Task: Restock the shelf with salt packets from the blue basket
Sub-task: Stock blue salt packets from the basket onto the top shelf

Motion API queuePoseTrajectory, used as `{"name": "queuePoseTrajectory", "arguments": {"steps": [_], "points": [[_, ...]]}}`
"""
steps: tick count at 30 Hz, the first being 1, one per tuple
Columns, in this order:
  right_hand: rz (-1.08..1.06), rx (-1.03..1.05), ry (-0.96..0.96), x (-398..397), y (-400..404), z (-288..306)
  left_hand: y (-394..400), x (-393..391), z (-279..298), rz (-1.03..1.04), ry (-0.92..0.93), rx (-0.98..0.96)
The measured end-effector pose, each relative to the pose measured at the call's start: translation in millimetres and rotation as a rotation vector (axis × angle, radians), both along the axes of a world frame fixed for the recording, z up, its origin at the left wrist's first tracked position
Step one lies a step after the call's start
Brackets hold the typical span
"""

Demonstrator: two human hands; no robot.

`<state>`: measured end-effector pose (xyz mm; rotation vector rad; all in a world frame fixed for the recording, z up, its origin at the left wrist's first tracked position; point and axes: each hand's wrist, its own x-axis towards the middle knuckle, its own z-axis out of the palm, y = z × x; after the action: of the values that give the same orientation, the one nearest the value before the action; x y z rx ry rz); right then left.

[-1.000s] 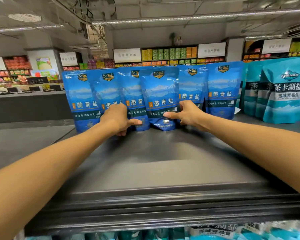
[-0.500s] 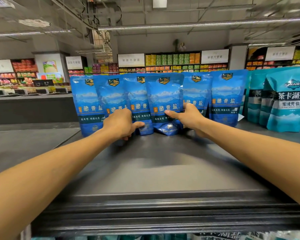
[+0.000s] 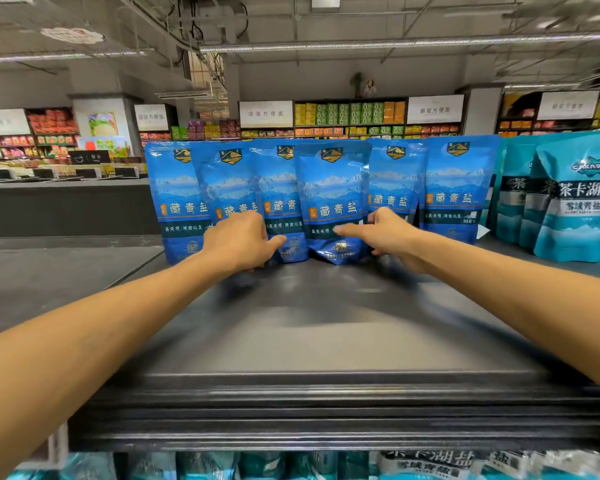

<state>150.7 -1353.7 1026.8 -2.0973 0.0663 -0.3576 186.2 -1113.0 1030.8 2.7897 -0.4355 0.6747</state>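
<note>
Upright, six salt pkts (image 3: 333, 202) line shelf (image 3: 291, 341).

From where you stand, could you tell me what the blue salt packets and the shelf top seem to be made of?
Blue salt packets: likely glossy plastic film, since they crinkle and catch highlights. Shelf top: dark grey, smooth and faintly reflective, probably painted metal, though laminate is possible.
</note>
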Motion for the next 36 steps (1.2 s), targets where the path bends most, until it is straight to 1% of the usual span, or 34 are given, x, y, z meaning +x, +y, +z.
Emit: {"name": "queuePoseTrajectory", "arguments": {"steps": [2,5,7,8,10,12,14,15,18,19,22,25,28,30,32,34,36], "points": [[-0.026,-0.067,0.077,-9.3,-1.4,-0.5,3.5,-0.4,-2.1,0.007,-0.010,-0.005],[-0.050,-0.149,0.120,-29.4,-1.0,-3.8,9.7,-5.5,-8.8,-0.058,0.009,-0.096],[-0.066,-0.233,0.066,-46.4,5.5,-7.7,9.6,-14.0,-12.5,-0.085,0.024,-0.140],[-0.069,-0.272,0.008,-57.0,11.6,-8.4,8.9,-19.9,-13.5,-0.104,0.044,-0.163],[-0.035,-0.284,-0.100,-79.8,25.7,-4.7,6.5,-35.0,-10.8,-0.159,0.086,-0.241],[0.030,-0.267,-0.164,-105.1,39.9,1.9,7.3,-55.6,-3.8,-0.227,0.140,-0.376],[0.099,-0.198,-0.208,-131.3,52.4,6.6,12.8,-81.0,1.1,-0.263,0.148,-0.467],[0.146,-0.131,-0.230,-145.0,58.7,8.5,16.8,-94.3,2.1,-0.260,0.118,-0.479],[0.365,0.136,-0.295,-186.2,78.8,4.9,33.8,-137.2,-2.2,-0.201,-0.081,-0.453],[0.431,0.204,-0.314,-198.3,85.7,0.2,39.9,-151.7,-4.8,-0.205,-0.129,-0.477],[0.583,0.358,-0.315,-224.0,111.0,-24.5,57.5,-193.4,-19.6,-0.294,-0.139,-0.696],[0.645,0.549,-0.238,-239.5,141.7,-64.4,76.4,-234.6,-53.7,-0.366,-0.137,-0.849],[0.695,0.598,-0.212,-251.0,172.4,-110.8,98.9,-271.8,-100.7,-0.326,-0.155,-0.994],[0.701,0.575,-0.187,-259.1,186.9,-140.2,115.6,-290.6,-137.9,-0.247,-0.125,-1.106],[0.696,0.506,-0.131,-266.6,200.6,-169.9,133.9,-307.1,-182.7,-0.128,-0.051,-1.204],[0.706,0.475,-0.009,-275.6,209.2,-200.5,150.7,-327.9,-231.2,0.021,0.017,-1.255],[0.718,0.492,0.127,-283.2,212.0,-230.6,165.0,-353.3,-276.8,0.172,0.089,-1.285]]}}
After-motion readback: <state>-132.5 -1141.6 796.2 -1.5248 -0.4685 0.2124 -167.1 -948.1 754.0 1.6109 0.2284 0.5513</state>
